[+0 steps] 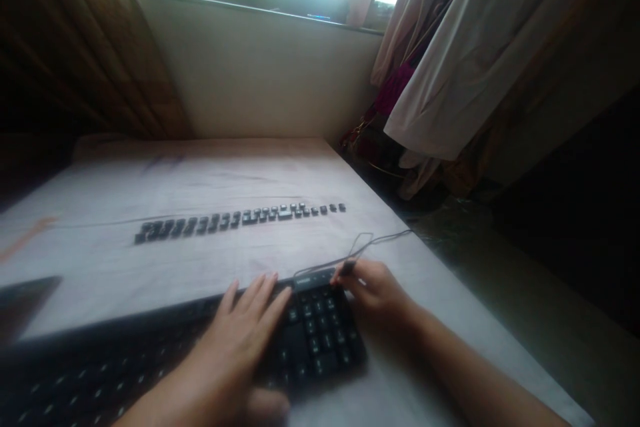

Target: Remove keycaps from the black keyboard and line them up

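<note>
A black keyboard [325,330] lies slantwise across the near part of the cloth-covered surface, with its number pad at the right end. My left hand [240,333] rests on it with fingers spread, covering some keys. At the keyboard's upper right corner, my right hand [375,287] pinches a keycap puller [349,268], a small black piece with a thin wire loop above it. Its lower end is hidden by my fingers. Beyond the keyboard, loose black keycaps [215,221] are lined up in rows. Motion blurs the keyboard's left part.
A dark cable [385,238] runs from the keyboard over the right edge of the white cloth [175,180]. A dark flat object [30,303] lies at the left. A pink cup [360,3] stands on the windowsill, and clothes [450,80] hang at the right.
</note>
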A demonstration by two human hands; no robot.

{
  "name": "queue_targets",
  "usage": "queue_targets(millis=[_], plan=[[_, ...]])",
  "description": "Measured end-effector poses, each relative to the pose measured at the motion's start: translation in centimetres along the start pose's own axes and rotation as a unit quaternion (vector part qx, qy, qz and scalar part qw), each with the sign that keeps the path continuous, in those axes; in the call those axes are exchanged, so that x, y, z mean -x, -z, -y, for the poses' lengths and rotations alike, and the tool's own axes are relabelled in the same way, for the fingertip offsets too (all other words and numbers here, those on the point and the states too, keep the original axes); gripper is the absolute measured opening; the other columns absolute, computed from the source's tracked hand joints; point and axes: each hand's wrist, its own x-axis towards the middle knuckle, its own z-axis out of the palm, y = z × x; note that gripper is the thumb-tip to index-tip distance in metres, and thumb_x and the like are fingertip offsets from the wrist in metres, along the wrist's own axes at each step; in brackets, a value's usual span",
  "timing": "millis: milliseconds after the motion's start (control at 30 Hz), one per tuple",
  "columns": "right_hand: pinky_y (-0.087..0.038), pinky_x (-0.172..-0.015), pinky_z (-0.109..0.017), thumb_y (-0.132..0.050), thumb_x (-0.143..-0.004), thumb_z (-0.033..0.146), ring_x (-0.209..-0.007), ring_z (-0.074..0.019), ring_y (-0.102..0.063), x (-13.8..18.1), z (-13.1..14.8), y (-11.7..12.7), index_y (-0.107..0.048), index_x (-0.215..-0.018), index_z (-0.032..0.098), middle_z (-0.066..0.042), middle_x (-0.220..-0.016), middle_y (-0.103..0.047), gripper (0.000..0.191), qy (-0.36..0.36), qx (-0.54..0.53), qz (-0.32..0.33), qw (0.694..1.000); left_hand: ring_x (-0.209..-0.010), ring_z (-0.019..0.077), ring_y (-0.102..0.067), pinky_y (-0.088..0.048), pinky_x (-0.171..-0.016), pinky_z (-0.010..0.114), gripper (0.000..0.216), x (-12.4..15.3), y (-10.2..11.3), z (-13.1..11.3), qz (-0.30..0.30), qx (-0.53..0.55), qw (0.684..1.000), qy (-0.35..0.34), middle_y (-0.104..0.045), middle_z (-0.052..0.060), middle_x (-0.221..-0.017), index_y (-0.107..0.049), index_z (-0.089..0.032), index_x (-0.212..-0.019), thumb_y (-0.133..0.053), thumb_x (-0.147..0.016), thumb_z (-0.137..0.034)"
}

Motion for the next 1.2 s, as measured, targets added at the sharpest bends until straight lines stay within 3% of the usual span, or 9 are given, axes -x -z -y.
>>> queue_targets(millis=[200, 467, 567, 633, 733, 800, 933, 1200], plan=[[-0.055, -0.064, -0.03, -0.054, -0.091, 0.035, -0.066, -0.0166, -0.065, 0.2, -0.2, -0.3, -0.063, -0.085, 0.018, -0.005, -0.075, -0.071, 0.021, -0.048, -0.116, -0.1, 0.987, -0.141, 0.0432, -0.01, -0.006, -0.11, 0.064, 0.109, -0.1, -0.1, 0.1, -0.007, 0.002, 1.0, -0.008, -0.01, 0.02, -0.154, -0.029, -0.016, -0.148, -0.078, -0.054, -0.04], [-0.055, -0.066, -0.03, -0.052, -0.091, 0.028, -0.07, -0.0175, -0.068, -0.5, 2.1, -1.2, -0.064, -0.085, 0.019, -0.004, -0.077, -0.072, 0.016, -0.013, -0.112, -0.084, 0.99, -0.143, 0.0407, -0.008, -0.006, -0.111, 0.064, 0.111, 0.3, -0.7, 1.2, -0.025, 0.018, 0.999, -0.04, -0.01, 0.019, -0.156, -0.021, -0.021, -0.15, -0.076, -0.061, -0.057], [-0.055, -0.066, -0.028, -0.052, -0.091, 0.024, -0.07, -0.0164, -0.068, -0.9, 4.0, -1.6, -0.065, -0.086, 0.019, -0.004, -0.077, -0.072, 0.015, 0.02, -0.096, -0.067, 0.993, -0.142, 0.0389, -0.017, -0.009, -0.111, 0.064, 0.088, 0.2, -0.8, 1.2, -0.079, 0.039, 0.995, -0.049, -0.02, 0.016, -0.156, -0.03, -0.024, -0.148, -0.065, -0.075, -0.059], [-0.055, -0.067, -0.027, -0.052, -0.091, 0.022, -0.07, -0.0157, -0.069, -1.2, 5.1, -1.9, -0.065, -0.087, 0.019, -0.003, -0.078, -0.072, 0.014, 0.044, -0.098, -0.065, 0.992, -0.139, 0.0361, -0.03, -0.011, -0.112, 0.061, 0.069, 0.0, -0.7, 0.9, -0.13, 0.061, 0.988, -0.057, -0.036, 0.012, -0.152, -0.04, -0.026, -0.142, -0.062, -0.082, -0.053], [-0.054, -0.067, -0.025, -0.052, -0.09, 0.02, -0.071, -0.015, -0.069, -1.6, 6.2, -2.5, -0.065, -0.088, 0.02, -0.003, -0.079, -0.073, 0.014, 0.068, -0.108, -0.054, 0.99, -0.121, 0.0288, -0.053, -0.03, -0.109, 0.05, 0.043, -0.1, -0.2, 0.2, -0.19, 0.149, 0.968, -0.072, -0.06, 0.006, -0.132, -0.055, -0.028, -0.126, -0.061, -0.085, -0.04], [-0.054, -0.067, -0.025, -0.051, -0.09, 0.02, -0.071, -0.0149, -0.069, -1.7, 6.6, -2.9, -0.066, -0.089, 0.019, -0.004, -0.08, -0.073, 0.015, 0.074, -0.113, -0.044, 0.99, -0.104, 0.0241, -0.063, -0.044, -0.096, 0.039, 0.026, -0.2, 0.2, -0.1, -0.205, 0.229, 0.95, -0.061, -0.069, 0.002, -0.114, -0.063, -0.027, -0.111, -0.06, -0.087, -0.034], [-0.054, -0.064, -0.025, -0.052, -0.09, 0.023, -0.066, -0.0151, -0.068, -1.9, 6.8, -3.4, -0.067, -0.086, 0.02, -0.003, -0.075, -0.072, 0.015, 0.051, -0.106, -0.046, 0.992, -0.082, 0.0191, -0.067, -0.05, -0.079, 0.03, 0.013, -0.3, 0.7, -0.3, -0.19, 0.346, 0.918, -0.035, -0.073, -0.001, -0.089, -0.067, -0.024, -0.093, -0.058, -0.087, -0.03], [-0.057, -0.066, -0.027, -0.055, -0.088, 0.017, -0.072, -0.0169, -0.069, -1.3, 6.9, -4.9, -0.066, -0.093, 0.021, -0.004, -0.082, -0.072, 0.013, 0.054, -0.135, -0.118, 0.982, -0.08, 0.0172, -0.064, -0.051, -0.074, 0.029, 0.012, -0.7, 0.6, -0.2, -0.16, 0.436, 0.886, -0.008, -0.071, 0.0, -0.084, -0.065, -0.019, -0.088, -0.058, -0.081, -0.025]])
